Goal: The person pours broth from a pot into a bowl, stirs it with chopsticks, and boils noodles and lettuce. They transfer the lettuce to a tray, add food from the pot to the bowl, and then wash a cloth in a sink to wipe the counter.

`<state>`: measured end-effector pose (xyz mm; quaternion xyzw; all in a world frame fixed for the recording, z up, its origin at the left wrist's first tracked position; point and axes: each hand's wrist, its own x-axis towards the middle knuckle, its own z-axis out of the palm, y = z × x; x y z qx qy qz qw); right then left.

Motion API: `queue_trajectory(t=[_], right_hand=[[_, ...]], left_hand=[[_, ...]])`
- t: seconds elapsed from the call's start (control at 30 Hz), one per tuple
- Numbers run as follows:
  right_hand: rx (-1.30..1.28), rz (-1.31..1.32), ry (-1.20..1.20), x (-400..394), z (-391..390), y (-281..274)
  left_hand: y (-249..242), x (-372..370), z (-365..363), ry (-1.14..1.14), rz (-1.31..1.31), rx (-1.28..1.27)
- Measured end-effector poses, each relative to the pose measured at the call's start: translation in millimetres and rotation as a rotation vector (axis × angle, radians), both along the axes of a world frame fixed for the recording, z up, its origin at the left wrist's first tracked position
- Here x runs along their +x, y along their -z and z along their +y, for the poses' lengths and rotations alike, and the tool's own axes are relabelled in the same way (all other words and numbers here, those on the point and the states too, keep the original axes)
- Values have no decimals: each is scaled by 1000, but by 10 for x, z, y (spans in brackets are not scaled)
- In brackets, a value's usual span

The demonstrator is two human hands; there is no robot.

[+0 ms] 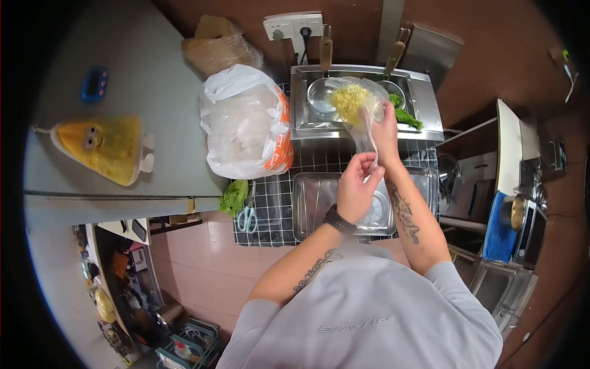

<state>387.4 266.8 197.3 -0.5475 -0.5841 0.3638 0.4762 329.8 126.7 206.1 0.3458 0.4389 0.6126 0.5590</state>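
A clear plastic bag with yellow noodles [350, 101] in its far end is stretched above the metal noodle cooker [301, 131]. My right hand [385, 132] grips this bag near the noodles. Closer to my body, my left hand [358, 187], with a dark watch at the wrist, pinches the loose end of the plastic between thumb and fingers. One strainer basket [318, 95] sits in the cooker at the left, partly behind the bag. Beside a second basket on the right lie green lettuce leaves [407, 119]. A clear lidded tray [316, 212] is below my hands.
Left of the cooker stands a white shopping bag [239, 129] full of clear plastic. Blue-handled scissors [247, 218] and more lettuce [234, 198] lie at the checked table's left edge. A wall socket [294, 26] with a plug is behind. Shelving [507, 147] stands to the right.
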Motion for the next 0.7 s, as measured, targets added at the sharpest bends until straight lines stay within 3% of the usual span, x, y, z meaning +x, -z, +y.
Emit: queue_trajectory(t=[0.1,0.13,0.23,0.4,0.57,0.63,0.7], right_hand=[[11,-199,-18,-231,223,-197],[199,-280,14,-304,301,-163],[184,-240,-10,-420,409,-370],[432,-212,39,-558,330,-685],[388,-142,-78,-566,434,-900],[363,-146,-180,-548,485,-956],[373,-151,-192,-564,511,-1120]], left_hand=[[-31,-123,209,-84,-97,32],[-25,-184,270,-110,-80,61],[-8,-341,398,-190,-52,102],[17,-593,456,-224,-34,110],[49,-1020,630,-399,44,96],[92,-1270,858,-602,282,153],[228,-1434,1052,-509,311,104]])
